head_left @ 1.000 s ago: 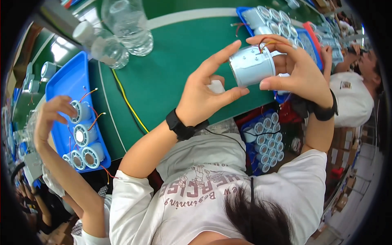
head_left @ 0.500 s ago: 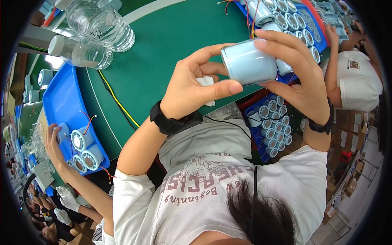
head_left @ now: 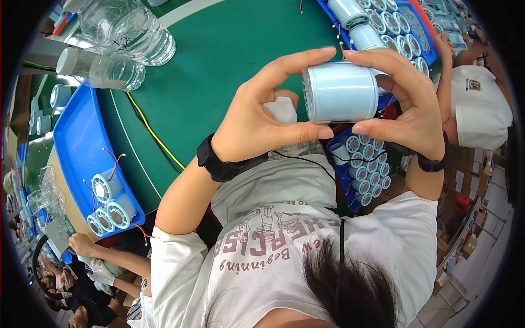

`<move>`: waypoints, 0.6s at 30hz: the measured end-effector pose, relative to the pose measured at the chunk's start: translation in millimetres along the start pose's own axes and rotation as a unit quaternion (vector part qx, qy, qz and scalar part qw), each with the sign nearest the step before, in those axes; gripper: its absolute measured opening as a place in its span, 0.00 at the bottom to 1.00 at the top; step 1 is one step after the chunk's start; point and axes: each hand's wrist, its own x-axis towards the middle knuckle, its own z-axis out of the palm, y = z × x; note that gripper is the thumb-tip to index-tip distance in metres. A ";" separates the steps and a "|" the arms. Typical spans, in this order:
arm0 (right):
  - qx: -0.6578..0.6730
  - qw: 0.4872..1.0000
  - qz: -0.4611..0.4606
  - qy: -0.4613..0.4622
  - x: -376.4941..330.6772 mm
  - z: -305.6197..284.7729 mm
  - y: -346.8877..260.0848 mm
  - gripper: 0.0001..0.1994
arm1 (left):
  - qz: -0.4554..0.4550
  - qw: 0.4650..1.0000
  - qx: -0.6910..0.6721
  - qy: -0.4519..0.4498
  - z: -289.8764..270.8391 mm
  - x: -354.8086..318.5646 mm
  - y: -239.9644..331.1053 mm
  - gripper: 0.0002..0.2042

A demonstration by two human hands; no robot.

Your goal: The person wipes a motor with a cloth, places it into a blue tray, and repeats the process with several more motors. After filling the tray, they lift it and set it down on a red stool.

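Observation:
A light-blue cylinder (head_left: 345, 93) with a glossy side and a slotted end facing left lies sideways between my two hands, raised above the green table. My left hand (head_left: 254, 112) closes on its left end, thumb below and index finger above. Tucked in that hand's curled fingers is a white wad (head_left: 283, 109), cloth or tissue; I cannot tell which. At the cylinder's right end, my right hand (head_left: 413, 101) grips with its thumb beneath and fingers over the top.
Blue trays of similar wired cylinders stand at upper right (head_left: 407, 44) and below my right hand (head_left: 361, 169). A blue tray (head_left: 76, 128) on the left holds several. Clear bottles (head_left: 139, 41) stand upper left. Another person's hand (head_left: 82, 246) is at lower left.
The cylinder has turned in my hands from tilted to nearly level, and my right fingers shifted to its right end. Another person's hand took a cylinder out of the left tray.

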 end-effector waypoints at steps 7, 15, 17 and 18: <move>0.040 0.998 0.026 0.041 -2.5 12.8 1.9 0.42 | -0.169 0.958 -0.229 -0.015 -1.1 -2.8 8.9 0.29; 0.004 0.998 0.051 0.020 2.0 18.1 0.7 0.41 | -0.271 0.948 -0.151 -0.069 -11.2 -2.1 4.7 0.34; 0.019 0.997 0.066 0.023 2.3 21.7 0.2 0.40 | -0.280 0.948 -0.140 -0.062 -10.8 -1.3 2.6 0.36; 0.051 0.995 0.081 0.032 2.5 23.2 0.6 0.40 | -0.269 0.951 -0.135 -0.074 -11.7 0.2 1.6 0.36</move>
